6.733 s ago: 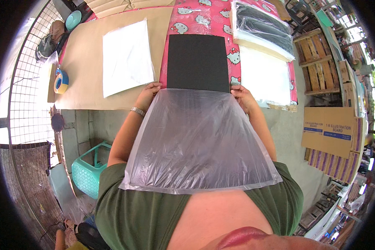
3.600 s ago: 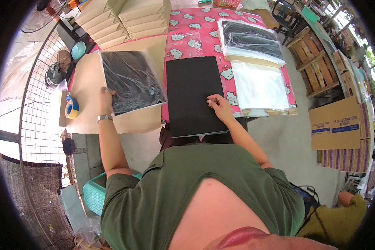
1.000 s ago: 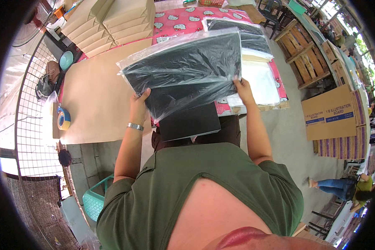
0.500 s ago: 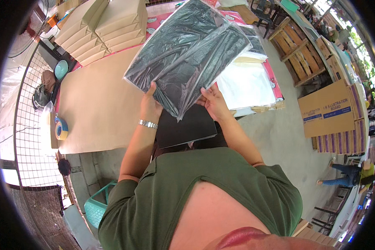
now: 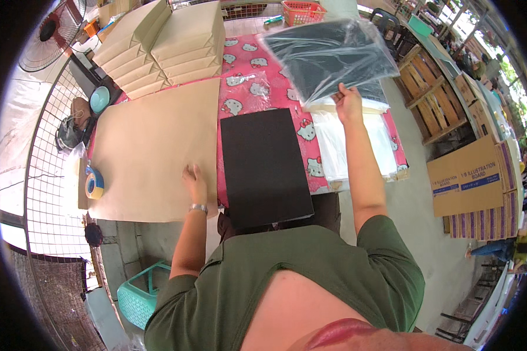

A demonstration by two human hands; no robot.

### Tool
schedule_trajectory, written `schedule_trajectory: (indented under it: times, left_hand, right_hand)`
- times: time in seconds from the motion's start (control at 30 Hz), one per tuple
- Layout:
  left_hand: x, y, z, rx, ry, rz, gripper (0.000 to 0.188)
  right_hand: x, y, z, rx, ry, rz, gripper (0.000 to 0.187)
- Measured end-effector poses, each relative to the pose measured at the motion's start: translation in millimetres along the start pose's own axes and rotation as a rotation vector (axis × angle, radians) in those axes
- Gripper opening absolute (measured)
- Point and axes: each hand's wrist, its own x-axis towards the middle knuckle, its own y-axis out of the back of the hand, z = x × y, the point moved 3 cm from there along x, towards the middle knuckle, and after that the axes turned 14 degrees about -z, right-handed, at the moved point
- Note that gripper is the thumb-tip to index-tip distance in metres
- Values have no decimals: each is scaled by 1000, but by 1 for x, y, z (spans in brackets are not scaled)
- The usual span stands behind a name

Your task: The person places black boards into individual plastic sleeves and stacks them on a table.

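Note:
My right hand [image 5: 349,106] pinches the near edge of a clear plastic sleeve of black boards [image 5: 334,58], held over the far right of the table. Beneath that sleeve lie a stack of white clear-wrapped sheets [image 5: 336,131] and more dark packed boards, partly covered. My left hand [image 5: 195,184] holds nothing; its fingers are loosely curled and apart, just over a large sheet of brown paper [image 5: 152,146]. A stack of black boards [image 5: 265,167] lies between my arms, at the table's near edge.
Folded brown paper bundles [image 5: 187,38] are piled at the far left. Tape rolls [image 5: 93,182] and a teal bowl [image 5: 100,99] sit along the left edge. A pink patterned cloth [image 5: 246,58] covers the table. A green stool [image 5: 140,298] stands below left, cardboard boxes [image 5: 468,175] at right.
The sleeve of black boards has moved right and away from me, over the white sheets. My left hand has let go of it and dropped toward the brown paper.

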Motion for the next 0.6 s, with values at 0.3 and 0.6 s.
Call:
schedule_trajectory:
  times: [0.3, 0.6]
  left_hand:
    - [-19, -4, 10, 592, -106, 49, 46]
    - [-25, -5, 24, 658, -134, 78, 37]
  right_hand:
    - [73, 62, 21, 61, 58, 393, 17]
    - [87, 92, 60, 164, 27, 356, 29]
